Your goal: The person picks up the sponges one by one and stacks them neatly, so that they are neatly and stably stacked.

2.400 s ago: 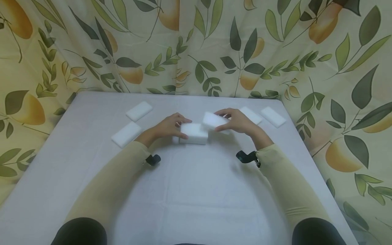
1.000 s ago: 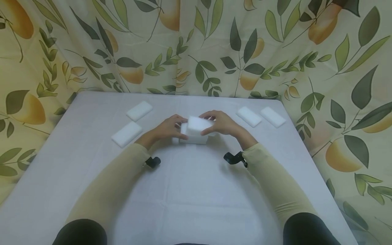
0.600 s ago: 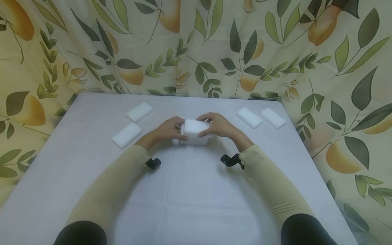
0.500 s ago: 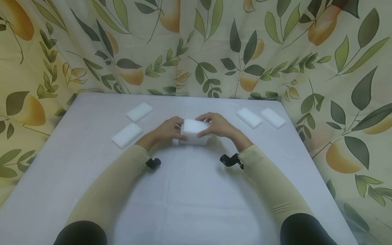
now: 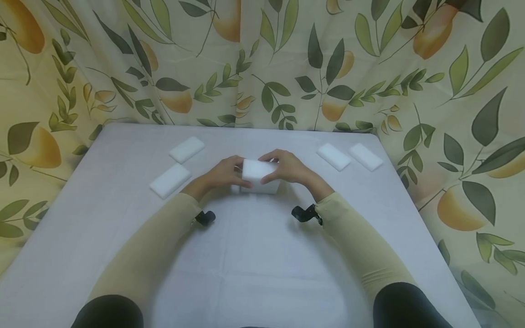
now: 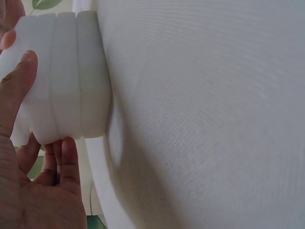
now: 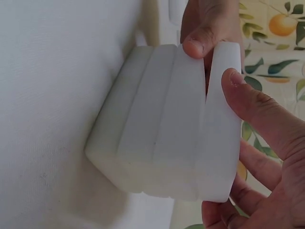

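Note:
White blocks that look like melamine sponges form a stack (image 5: 262,188) of several layers on the table's middle. My left hand (image 5: 221,173) grips the stack's left end, thumb on the near side and fingers on the far side. My right hand (image 5: 290,166) pinches the top sponge (image 7: 220,129) between thumb and fingers. In the right wrist view that sponge lies against the layer below at one end, while a narrow wedge of gap shows near the left thumb (image 7: 198,44). Layer edges line up closely in the left wrist view, where the lower sponges (image 6: 90,81) show side-on.
Two loose white sponges lie left of the stack, a nearer sponge (image 5: 170,181) and a farther sponge (image 5: 186,150). To the right lie two more, an inner sponge (image 5: 333,156) and an outer sponge (image 5: 365,157). A patterned curtain (image 5: 279,68) hangs behind the white-covered table (image 5: 262,255).
My right hand has carried its sponge leftward and down from the stack's right side onto its top, lining it up with the layers below. The left hand has stayed at the left end.

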A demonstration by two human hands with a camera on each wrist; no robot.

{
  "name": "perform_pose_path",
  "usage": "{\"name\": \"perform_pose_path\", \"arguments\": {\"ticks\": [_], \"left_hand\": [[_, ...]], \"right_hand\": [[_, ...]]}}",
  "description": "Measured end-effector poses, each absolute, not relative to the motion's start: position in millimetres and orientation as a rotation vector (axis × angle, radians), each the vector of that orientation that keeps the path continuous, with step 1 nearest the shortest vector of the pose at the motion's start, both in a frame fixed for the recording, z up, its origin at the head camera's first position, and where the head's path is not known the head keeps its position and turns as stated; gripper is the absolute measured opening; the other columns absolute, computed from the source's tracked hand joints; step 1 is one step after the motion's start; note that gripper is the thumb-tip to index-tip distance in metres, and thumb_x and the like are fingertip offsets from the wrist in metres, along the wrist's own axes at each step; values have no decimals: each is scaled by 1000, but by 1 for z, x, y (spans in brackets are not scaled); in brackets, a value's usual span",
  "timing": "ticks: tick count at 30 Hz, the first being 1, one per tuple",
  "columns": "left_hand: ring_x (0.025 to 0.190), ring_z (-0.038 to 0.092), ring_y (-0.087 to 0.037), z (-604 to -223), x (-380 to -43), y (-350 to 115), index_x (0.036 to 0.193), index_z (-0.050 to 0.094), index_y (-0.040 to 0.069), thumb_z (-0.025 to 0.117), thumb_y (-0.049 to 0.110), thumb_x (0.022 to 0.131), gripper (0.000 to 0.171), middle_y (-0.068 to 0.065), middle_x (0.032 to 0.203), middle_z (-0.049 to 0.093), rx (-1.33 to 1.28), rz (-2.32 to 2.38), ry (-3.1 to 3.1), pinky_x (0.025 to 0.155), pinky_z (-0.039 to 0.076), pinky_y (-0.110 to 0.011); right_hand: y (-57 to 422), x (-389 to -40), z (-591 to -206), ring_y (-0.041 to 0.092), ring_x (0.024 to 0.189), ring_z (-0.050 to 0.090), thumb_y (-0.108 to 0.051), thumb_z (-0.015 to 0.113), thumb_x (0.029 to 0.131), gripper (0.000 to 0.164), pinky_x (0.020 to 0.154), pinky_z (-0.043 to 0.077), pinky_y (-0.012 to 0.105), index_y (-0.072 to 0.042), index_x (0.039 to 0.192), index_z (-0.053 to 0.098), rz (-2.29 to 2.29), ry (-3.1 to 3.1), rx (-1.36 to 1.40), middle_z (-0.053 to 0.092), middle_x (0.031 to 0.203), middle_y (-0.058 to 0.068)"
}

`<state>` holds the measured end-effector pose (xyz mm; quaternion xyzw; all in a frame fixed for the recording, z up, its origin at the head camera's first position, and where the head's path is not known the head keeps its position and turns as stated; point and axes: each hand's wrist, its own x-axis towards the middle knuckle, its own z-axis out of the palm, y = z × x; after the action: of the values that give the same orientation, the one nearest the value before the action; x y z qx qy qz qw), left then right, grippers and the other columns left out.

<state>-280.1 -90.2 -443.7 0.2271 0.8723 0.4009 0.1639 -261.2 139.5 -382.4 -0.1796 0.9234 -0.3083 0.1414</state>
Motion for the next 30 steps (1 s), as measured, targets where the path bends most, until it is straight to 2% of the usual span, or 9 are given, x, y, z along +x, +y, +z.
{"name": "perform_pose_path", "arguments": {"ticks": [5,13,26,30], "left_hand": [[122,54,-29,-445,-281,-90,131,55,4,88,35,71,75,-11,126,55,663,1141,2498,106,44,-41],[122,54,-28,-445,-279,-91,138,50,6,88,32,72,81,-10,129,53,677,1173,2491,107,45,-38],[121,53,-27,-443,-277,-91,138,50,5,88,33,72,81,-10,127,52,700,1151,2509,107,45,-38],[121,52,-27,-439,-276,-93,140,50,9,87,36,72,82,-9,128,51,725,1132,2518,107,44,-40]], "right_hand": [[138,-263,-384,28,116,53,-26,90,69,67,99,47,45,-12,130,64,-874,2672,-514,59,130,10],[139,-263,-387,29,119,52,-27,90,70,67,99,46,46,-13,130,64,-866,2673,-503,58,131,10],[138,-262,-391,29,122,52,-25,90,69,68,101,46,47,-12,131,63,-864,2684,-500,58,132,11],[137,-261,-390,30,123,51,-25,89,70,68,102,45,48,-11,131,63,-872,2681,-481,57,134,12]]}}
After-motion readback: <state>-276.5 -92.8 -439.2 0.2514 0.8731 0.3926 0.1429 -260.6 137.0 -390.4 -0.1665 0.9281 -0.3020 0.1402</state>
